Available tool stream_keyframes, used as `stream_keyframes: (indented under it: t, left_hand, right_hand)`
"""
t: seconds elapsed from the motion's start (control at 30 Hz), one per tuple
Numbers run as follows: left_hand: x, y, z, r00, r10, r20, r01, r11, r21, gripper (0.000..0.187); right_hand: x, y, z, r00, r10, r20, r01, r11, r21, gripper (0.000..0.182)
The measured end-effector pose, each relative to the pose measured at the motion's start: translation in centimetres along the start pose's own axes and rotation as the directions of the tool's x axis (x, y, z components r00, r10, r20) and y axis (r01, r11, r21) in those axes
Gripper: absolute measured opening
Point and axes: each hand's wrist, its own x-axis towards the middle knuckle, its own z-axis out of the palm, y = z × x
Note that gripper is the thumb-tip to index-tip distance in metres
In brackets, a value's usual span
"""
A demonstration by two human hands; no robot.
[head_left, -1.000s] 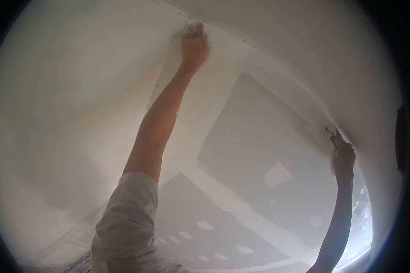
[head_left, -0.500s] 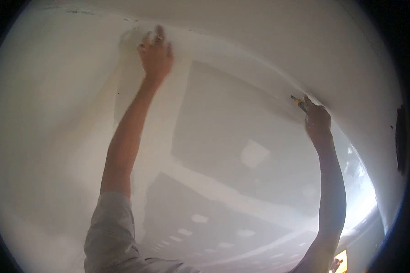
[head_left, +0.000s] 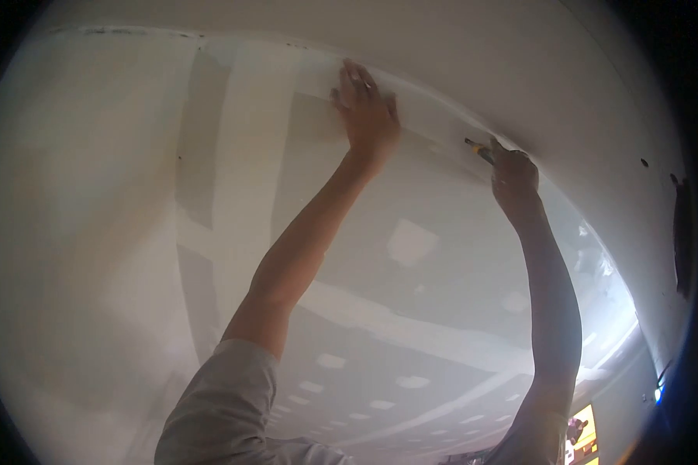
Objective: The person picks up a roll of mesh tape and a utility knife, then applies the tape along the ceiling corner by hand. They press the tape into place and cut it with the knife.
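Overhead, my left hand (head_left: pixel 367 112) lies against the drywall board (head_left: pixel 349 201) near its upper seam, fingers spread and holding nothing. Farther right, my right hand (head_left: pixel 514 172) is wrapped round a small tool (head_left: pixel 481 150) with a dark tip and a yellowish band, which points up and left. That hand is at the curved seam (head_left: pixel 473 116) where the board meets the plain surface above. The tool's lower part is hidden in my fingers.
Pale filler patches (head_left: pixel 412 242) and long filler bands (head_left: pixel 380 322) mark the board. A dark opening (head_left: pixel 682 236) is at the far right. A bright lit screen or picture (head_left: pixel 582 438) shows at lower right, and a small light (head_left: pixel 658 394) glows near the right edge.
My left hand has moved right along the seam, closer to my right hand. My right hand and the tool appear slightly farther left and higher, as the view has shifted.
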Motion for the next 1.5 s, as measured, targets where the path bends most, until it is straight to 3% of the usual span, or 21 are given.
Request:
stream_keyframes:
  t: [0.07, 0.17, 0.23, 0.43, 0.53, 0.67, 0.73, 0.77, 1.03, 1.1, 1.17, 1.27, 1.4, 1.47, 1.5]
  left_hand:
    - [0.0, 0.3, 0.3, 0.999, 0.017, -0.035, -0.013, 0.994, 0.109, 0.073]
    - [0.2, 0.4, 1.1, 0.999, 0.011, -0.048, -0.008, 0.997, 0.073, 0.073]
    - [0.2, -0.3, 0.0, 0.999, -0.017, -0.041, 0.019, 0.998, 0.059, 0.071]
    - [-1.5, 0.0, -0.4, 1.000, -0.003, 0.031, 0.002, 0.999, 0.039, 0.067]
    - [-1.3, -0.1, -0.3, 1.000, 0.004, 0.015, -0.005, 0.999, 0.052, 0.067]
    - [-1.5, 0.0, -0.4, 1.000, -0.009, 0.003, 0.009, 1.000, 0.011, 0.067]
    - [-2.5, 0.9, -1.5, 0.998, -0.012, 0.055, 0.011, 1.000, 0.025, 0.066]
    - [-2.6, 1.3, -1.4, 0.995, -0.006, 0.102, 0.002, 0.999, 0.039, 0.066]
    - [-3.0, 2.8, -1.5, 0.996, 0.081, 0.048, -0.083, 0.996, 0.030, 0.057]
    - [-3.3, 3.9, -1.1, 0.993, 0.089, 0.072, -0.093, 0.995, 0.048, 0.056]
    - [-3.8, 5.8, -0.5, 0.963, 0.216, 0.159, -0.234, 0.966, 0.105, 0.057]
    - [-3.9, 6.1, -1.0, 0.967, 0.224, 0.125, -0.224, 0.974, -0.012, 0.056]
    - [-4.9, 8.0, -0.1, 0.975, 0.181, 0.128, -0.178, 0.984, -0.029, 0.054]
    - [-6.1, 9.5, 1.3, 0.900, 0.414, 0.135, -0.392, 0.905, -0.164, 0.052]
    - [-6.1, 9.5, 1.4, 0.883, 0.438, 0.172, -0.434, 0.899, -0.063, 0.051]
  right_hand:
    - [0.0, 0.4, 0.3, 1.000, -0.019, -0.022, 0.019, 1.000, 0.022, 0.059]
    - [0.3, 0.4, 0.2, 0.998, -0.043, 0.048, 0.042, 0.999, 0.020, 0.044]
    - [0.0, -0.4, -0.4, 0.999, -0.034, -0.036, 0.037, 0.997, 0.071, 0.034]
    - [0.3, -0.8, -1.0, 0.997, 0.028, 0.070, -0.031, 0.999, 0.039, 0.025]
    - [-0.2, -1.3, -1.4, 1.000, 0.012, 0.025, -0.010, 0.997, -0.074, 0.024]
    - [0.6, -1.3, -0.7, 1.000, -0.011, 0.026, 0.012, 0.999, -0.042, 0.023]
    - [1.4, -0.6, 1.0, 0.999, 0.026, 0.044, -0.025, 0.999, -0.027, 0.044]
    - [1.2, -0.5, 0.5, 0.999, 0.031, 0.040, -0.030, 0.999, -0.031, 0.044]
    - [0.3, -1.1, -0.3, 0.999, 0.006, -0.049, -0.005, 1.000, 0.009, 0.033]
    - [0.6, -1.3, -0.7, 1.000, 0.023, 0.002, -0.023, 1.000, 0.009, 0.031]
    - [0.8, -1.5, -1.2, 0.998, 0.048, 0.044, -0.049, 0.999, 0.012, 0.029]
    - [0.6, -1.6, -1.9, 0.985, 0.074, 0.154, -0.069, 0.997, -0.039, 0.028]
    - [-0.1, -1.1, -2.1, 0.997, 0.064, 0.049, -0.065, 0.998, 0.004, 0.026]
    - [-0.9, -1.1, -2.4, 0.998, 0.061, 0.035, -0.061, 0.998, 0.009, 0.025]
    - [-1.3, -1.3, -2.6, 0.999, 0.047, -0.006, -0.048, 0.999, -0.024, 0.024]
